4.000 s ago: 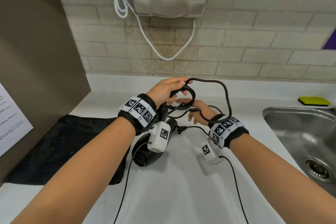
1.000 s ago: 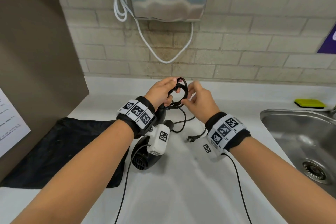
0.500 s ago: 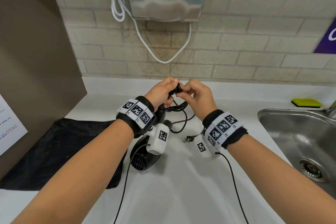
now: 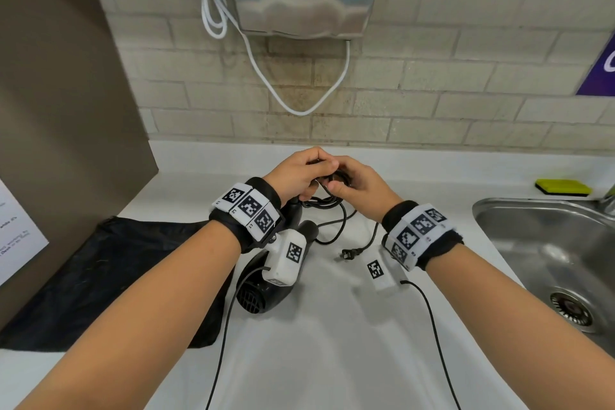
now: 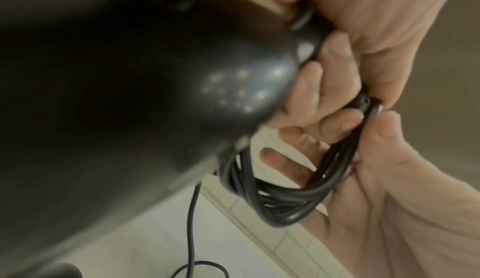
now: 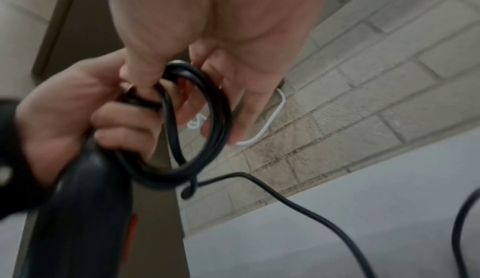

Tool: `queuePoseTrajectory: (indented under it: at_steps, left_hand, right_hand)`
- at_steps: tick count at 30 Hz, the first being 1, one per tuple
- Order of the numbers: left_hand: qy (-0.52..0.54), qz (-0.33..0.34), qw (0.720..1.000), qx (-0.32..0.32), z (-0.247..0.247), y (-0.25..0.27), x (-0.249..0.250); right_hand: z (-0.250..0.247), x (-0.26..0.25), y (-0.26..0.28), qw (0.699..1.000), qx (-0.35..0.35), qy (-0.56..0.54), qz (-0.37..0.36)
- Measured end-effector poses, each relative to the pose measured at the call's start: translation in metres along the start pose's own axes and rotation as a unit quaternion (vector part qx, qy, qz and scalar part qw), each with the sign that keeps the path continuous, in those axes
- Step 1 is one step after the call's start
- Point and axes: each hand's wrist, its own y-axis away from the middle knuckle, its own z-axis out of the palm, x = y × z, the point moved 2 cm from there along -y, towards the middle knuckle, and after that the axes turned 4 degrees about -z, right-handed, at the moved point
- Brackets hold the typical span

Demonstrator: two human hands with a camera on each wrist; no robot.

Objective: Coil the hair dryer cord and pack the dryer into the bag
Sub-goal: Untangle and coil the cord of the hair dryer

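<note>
Since four seconds ago, the wide loose loop of cord has been drawn into a tight coil, and both my hands have closed together over it. Nearest me, the hair dryer (image 4: 266,289) lies on the smooth white tabletop (image 4: 319,349), its ribbed round intake grille facing me; its body is glossy black plastic. Left of it, touching its side, lies the bag (image 4: 109,280), flat, matte black fabric. The two-pin plug (image 4: 349,255) rests on the tabletop just right of the dryer.

Farther out, my left hand (image 4: 299,173) grips the dryer's handle end and pinches the top of the cord coil (image 5: 293,196), several smooth round rubber turns stacked together. My right hand (image 4: 357,185) touches the left, thumb and fingers pinching the same coil.

Beyond, at right, are a brushed steel sink (image 4: 519,243) and a yellow sponge (image 4: 562,187).
</note>
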Motion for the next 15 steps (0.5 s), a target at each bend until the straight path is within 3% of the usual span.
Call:
queuePoseTrajectory:
  at_steps: [5,10,15]
  left_hand:
    - [-0.01,0.003,1.0,-0.02,0.001,0.002,0.0]
    - [0.004,-0.01,0.999,-0.052,0.009,0.004,0.001]
    - [-0.001,-0.013,0.999,-0.037,0.011,0.005,0.003]
  right_hand:
    - [-0.011,-0.001,-0.003,0.989,-0.079,-0.101,0.067]
    - [-0.011,-0.002,0.001,0.98,-0.176,0.016,0.086]
    - [-0.003,0.002,0.006,0.985,-0.13,0.037,0.104]
